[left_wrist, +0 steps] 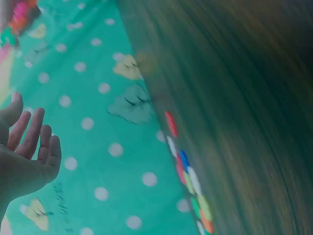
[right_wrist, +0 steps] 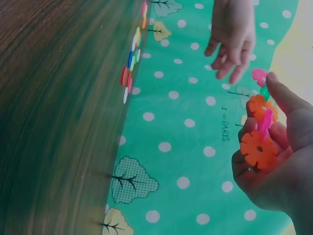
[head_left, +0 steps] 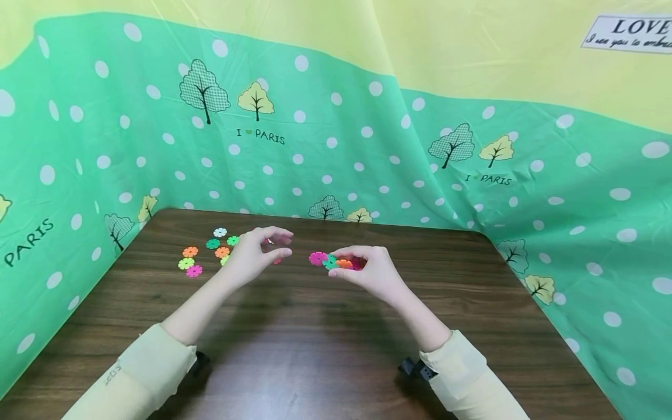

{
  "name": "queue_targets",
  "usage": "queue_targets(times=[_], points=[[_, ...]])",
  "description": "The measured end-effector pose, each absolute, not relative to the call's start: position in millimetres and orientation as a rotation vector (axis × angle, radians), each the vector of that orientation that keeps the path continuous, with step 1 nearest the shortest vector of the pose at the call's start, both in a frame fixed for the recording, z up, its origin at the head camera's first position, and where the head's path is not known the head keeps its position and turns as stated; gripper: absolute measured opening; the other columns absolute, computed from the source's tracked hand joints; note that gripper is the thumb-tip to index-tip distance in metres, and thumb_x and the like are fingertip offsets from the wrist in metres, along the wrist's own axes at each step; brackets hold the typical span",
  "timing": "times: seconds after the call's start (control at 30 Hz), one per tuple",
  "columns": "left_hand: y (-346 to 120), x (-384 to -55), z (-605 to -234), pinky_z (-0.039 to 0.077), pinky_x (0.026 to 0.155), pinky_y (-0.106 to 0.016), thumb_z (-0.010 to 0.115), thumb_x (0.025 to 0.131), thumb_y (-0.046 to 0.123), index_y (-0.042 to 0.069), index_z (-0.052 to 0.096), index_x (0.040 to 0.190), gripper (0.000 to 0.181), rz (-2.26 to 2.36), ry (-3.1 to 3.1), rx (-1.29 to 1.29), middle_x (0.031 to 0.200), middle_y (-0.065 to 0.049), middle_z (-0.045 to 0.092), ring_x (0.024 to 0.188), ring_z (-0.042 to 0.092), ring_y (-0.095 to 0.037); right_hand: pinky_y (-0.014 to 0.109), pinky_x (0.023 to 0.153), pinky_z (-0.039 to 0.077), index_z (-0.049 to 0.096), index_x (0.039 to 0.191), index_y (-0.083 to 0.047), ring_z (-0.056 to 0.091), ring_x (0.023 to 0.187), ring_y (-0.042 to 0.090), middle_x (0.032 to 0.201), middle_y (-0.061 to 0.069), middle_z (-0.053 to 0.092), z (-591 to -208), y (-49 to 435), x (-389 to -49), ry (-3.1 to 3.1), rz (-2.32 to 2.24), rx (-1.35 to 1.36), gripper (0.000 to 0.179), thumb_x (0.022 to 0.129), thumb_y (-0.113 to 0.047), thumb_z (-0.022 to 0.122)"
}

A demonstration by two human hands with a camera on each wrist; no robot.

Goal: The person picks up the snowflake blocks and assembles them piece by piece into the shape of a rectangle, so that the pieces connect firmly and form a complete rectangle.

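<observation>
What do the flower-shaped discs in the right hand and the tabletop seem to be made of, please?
The flower-shaped discs look like smooth, opaque plastic: even, bright colour, neat slots. The tabletop seems satin-finished wood or laminate: streaky grain, soft sheen.

The right fingers partly hide the flower chain; the head view crops the LOVE label.

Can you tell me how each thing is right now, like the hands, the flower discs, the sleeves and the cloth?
Left hand: open, empty, raised
Right hand: gripping the joined discs
Joined discs: linked together, held up off the table
Loose discs: lying on the table, some partly hidden by the left hand
Sleeves: ending partway up the forearms
Cloth: hanging, creased
</observation>
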State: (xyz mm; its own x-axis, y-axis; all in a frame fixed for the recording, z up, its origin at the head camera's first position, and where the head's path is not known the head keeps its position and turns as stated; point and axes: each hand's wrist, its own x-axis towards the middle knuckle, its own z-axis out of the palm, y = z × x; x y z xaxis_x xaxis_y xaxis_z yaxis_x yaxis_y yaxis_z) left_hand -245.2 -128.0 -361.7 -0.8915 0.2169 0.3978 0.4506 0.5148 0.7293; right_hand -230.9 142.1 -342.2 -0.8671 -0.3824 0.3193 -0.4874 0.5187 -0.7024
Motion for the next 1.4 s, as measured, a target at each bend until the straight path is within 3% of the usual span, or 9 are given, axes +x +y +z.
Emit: queue_targets(times=[0.37, 0.57, 0.77, 1.03, 1.3, 1.4], points=[[-150.6, -284.0, -390.1, 0.047, 0.090, -0.050, 0.076, 0.080, 0.026, 0.013, 0.065, 0.116, 0.039, -1.214, -2.673, -0.593, 0.111, -0.004, 0.068, 0.107, 0.058, -0.025, 0.025, 0.053, 0.045, 0.071, 0.097, -0.024, 0.053, 0.064, 0.015, 0.077, -0.008, 0.067, -342.3, 144.8, -231.7, -2.617, 1.251, 0.799, 0.031, 0.070, -0.033, 0.083], [-156.3, -295.9, -400.6, 0.044, 0.094, -0.054, 0.076, 0.081, 0.022, 0.007, 0.062, 0.119, 0.043, -1.253, -2.701, -0.626, 0.116, -0.013, 0.065, 0.113, 0.056, -0.033, 0.025, 0.057, 0.049, 0.068, 0.098, -0.022, 0.058, 0.067, 0.012, 0.082, -0.008, 0.068, -343.9, 145.1, -232.9, -2.585, 1.266, 0.855, 0.033, 0.070, -0.028, 0.084], [-159.9, -308.8, -414.3, 0.043, 0.096, -0.052, 0.076, 0.081, 0.021, 0.008, 0.060, 0.124, 0.048, -1.204, -2.789, -0.646, 0.123, -0.014, 0.062, 0.117, 0.052, -0.036, 0.024, 0.059, 0.051, 0.066, 0.100, -0.022, 0.062, 0.071, 0.008, 0.085, -0.008, 0.070, -344.7, 144.6, -234.4, -2.593, 1.269, 0.878, 0.035, 0.071, -0.025, 0.084], [-166.1, -320.5, -426.8, 0.040, 0.099, -0.051, 0.077, 0.079, 0.020, 0.002, 0.059, 0.124, 0.052, -1.021, -2.873, -0.715, 0.124, -0.015, 0.061, 0.119, 0.050, -0.035, 0.024, 0.054, 0.048, 0.068, 0.110, -0.023, 0.059, 0.066, 0.011, 0.084, -0.007, 0.069, -343.4, 146.1, -235.4, -2.626, 1.250, 0.908, 0.039, 0.074, -0.028, 0.082], [-166.1, -327.8, -434.8, 0.040, 0.101, -0.048, 0.074, 0.082, 0.015, 0.005, 0.064, 0.120, 0.040, -0.791, -2.963, -0.821, 0.121, -0.011, 0.064, 0.120, 0.052, -0.031, 0.021, 0.052, 0.043, 0.067, 0.115, -0.014, 0.053, 0.064, 0.013, 0.086, 0.000, 0.070, -336.1, 144.5, -228.3, -2.661, 1.228, 0.974, 0.041, 0.076, -0.017, 0.080], [-164.2, -329.4, -435.8, 0.043, 0.099, -0.046, 0.073, 0.082, 0.010, 0.005, 0.067, 0.115, 0.033, -0.755, -2.944, -0.863, 0.117, -0.010, 0.066, 0.116, 0.056, -0.028, 0.021, 0.052, 0.043, 0.067, 0.113, -0.017, 0.054, 0.064, 0.012, 0.084, -0.003, 0.069, -336.0, 145.4, -228.3, -2.657, 1.202, 1.005, 0.040, 0.076, -0.019, 0.080]])
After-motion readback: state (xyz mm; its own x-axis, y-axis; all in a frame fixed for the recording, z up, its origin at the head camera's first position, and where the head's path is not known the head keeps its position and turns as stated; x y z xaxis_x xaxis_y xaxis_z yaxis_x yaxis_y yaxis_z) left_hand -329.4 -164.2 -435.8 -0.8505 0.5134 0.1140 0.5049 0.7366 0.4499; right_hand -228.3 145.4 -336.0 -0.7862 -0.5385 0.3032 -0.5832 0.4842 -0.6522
